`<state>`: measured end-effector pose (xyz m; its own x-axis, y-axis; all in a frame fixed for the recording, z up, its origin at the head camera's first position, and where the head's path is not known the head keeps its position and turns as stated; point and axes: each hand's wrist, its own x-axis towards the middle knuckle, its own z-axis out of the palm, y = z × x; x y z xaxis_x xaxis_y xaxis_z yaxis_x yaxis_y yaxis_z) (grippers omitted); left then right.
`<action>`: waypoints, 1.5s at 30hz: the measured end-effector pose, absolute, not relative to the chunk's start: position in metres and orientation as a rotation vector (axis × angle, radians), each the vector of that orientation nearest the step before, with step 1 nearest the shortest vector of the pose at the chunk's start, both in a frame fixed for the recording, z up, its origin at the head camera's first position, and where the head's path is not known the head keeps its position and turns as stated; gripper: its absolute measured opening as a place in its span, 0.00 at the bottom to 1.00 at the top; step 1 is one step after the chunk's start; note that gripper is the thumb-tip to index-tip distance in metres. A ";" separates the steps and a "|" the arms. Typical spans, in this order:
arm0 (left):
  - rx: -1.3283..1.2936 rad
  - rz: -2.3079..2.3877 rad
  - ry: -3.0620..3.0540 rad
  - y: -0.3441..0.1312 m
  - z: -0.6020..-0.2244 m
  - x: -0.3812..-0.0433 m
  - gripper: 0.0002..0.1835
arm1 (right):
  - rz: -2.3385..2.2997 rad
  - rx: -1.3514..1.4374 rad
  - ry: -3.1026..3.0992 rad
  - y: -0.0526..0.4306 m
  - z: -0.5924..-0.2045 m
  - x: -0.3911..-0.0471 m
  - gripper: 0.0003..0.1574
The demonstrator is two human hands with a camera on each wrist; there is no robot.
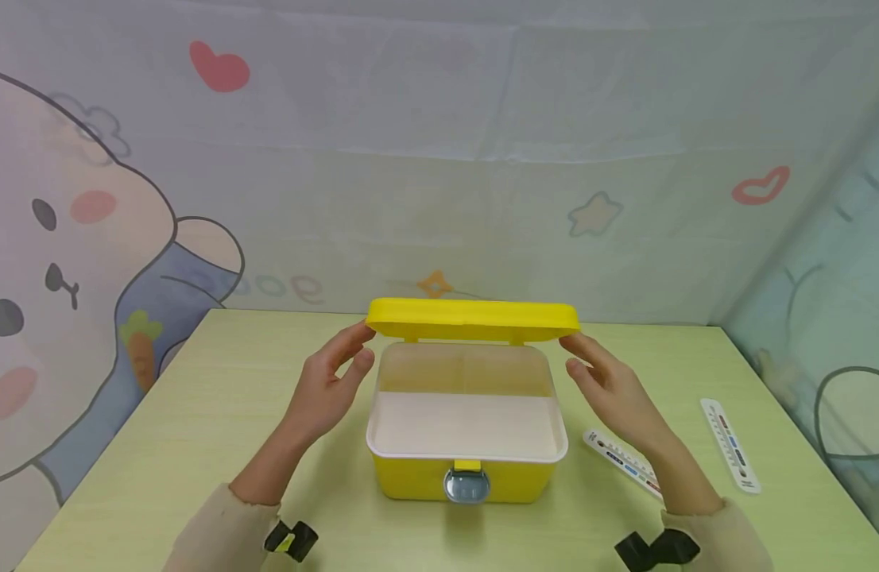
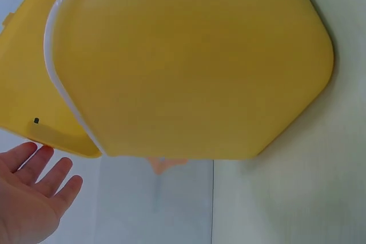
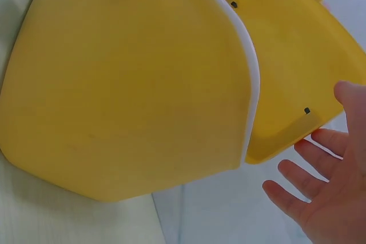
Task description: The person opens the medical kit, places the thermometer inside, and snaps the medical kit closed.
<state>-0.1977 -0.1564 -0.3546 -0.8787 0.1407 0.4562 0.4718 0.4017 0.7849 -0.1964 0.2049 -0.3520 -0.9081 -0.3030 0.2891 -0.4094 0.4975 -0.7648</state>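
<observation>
I see the right hand (image 3: 342, 190) with fingers spread, fingertips at the edge of the tilted yellow lid (image 3: 291, 55); two dark spots mark the lid's inside; beside it I get a yellow box (image 3: 131, 90), white-rimmed, on a pale tabletop (image 3: 40, 215).

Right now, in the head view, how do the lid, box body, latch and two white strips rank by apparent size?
1. Box body
2. Lid
3. Left white strip, right white strip: too alike to rank, the left partly hidden
4. Latch

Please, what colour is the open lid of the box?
The open rectangular plastic lid is bright yellow, best seen in the head view.
</observation>
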 end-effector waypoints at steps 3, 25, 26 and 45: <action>-0.558 -1.472 -2.316 -0.156 -0.354 -0.204 0.21 | 1.408 0.631 -2.603 0.205 -0.352 -0.201 0.33; -0.540 -1.580 -2.278 -0.145 -0.329 -0.219 0.22 | 1.477 0.655 -2.453 0.198 -0.355 -0.234 0.33; -0.535 -1.581 -2.281 -0.146 -0.330 -0.220 0.22 | 1.470 0.650 -2.449 0.197 -0.355 -0.236 0.33; -0.404 -1.644 -2.332 -0.147 -0.334 -0.244 0.22 | 1.451 0.560 -2.469 0.192 -0.358 -0.263 0.36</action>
